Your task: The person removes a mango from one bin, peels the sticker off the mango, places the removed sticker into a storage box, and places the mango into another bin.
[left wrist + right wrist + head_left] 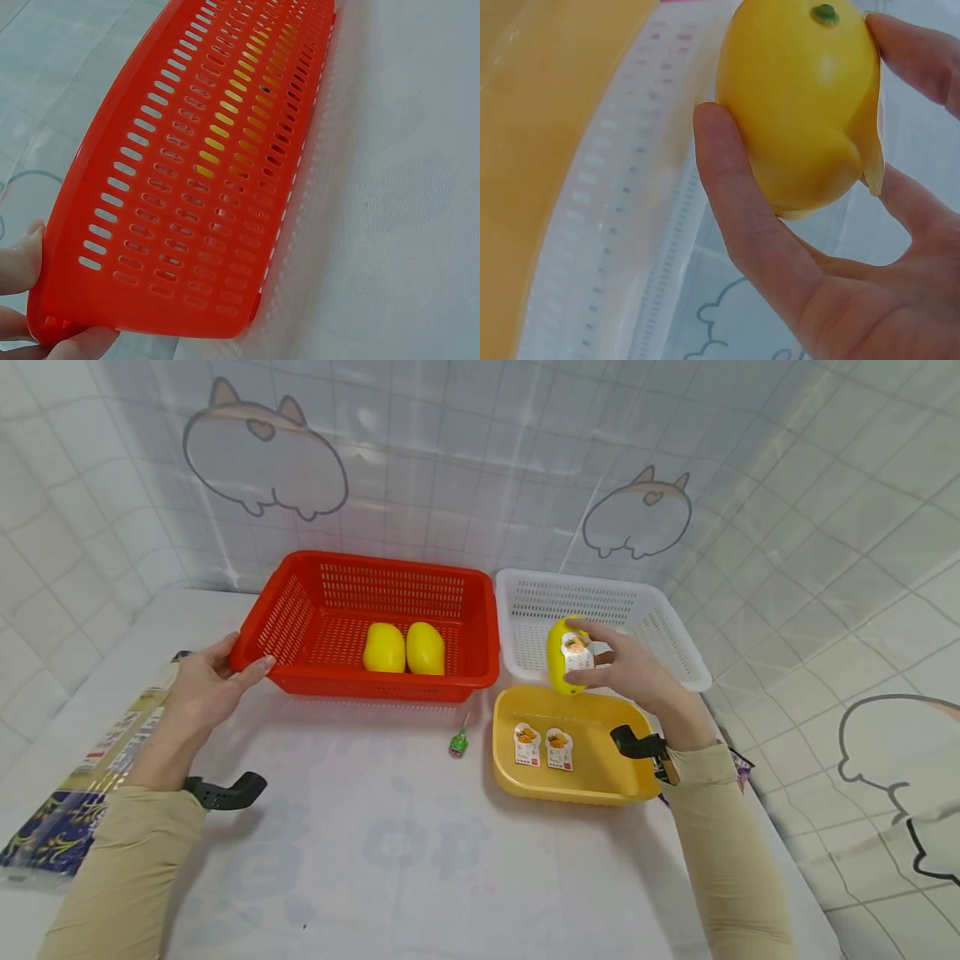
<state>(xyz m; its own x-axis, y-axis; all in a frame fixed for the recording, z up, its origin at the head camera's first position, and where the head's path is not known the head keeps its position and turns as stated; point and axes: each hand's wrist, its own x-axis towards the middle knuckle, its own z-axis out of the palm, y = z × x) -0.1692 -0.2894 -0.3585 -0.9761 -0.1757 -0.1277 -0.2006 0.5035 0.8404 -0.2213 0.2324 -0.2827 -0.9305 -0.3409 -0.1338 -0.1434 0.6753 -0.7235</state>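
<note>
My right hand (626,668) holds a yellow fruit (562,653) with a printed label, lifted above the near rim of the white basket (678,643). In the right wrist view the fruit (802,105) is pinched between thumb and fingers (742,217), its green stem end up. My left hand (206,681) grips the left front corner of the red basket (300,681), thumb on the rim. The red basket (195,202) fills the left wrist view, with fingertips (19,266) at its corner. Two yellow fruits (405,648) lie inside it.
A yellow tray (600,781) with two labels (543,747) sits in front of the white basket. A small green lollipop (458,742) lies on the cloth between the baskets. A printed package (82,777) lies at the table's left edge.
</note>
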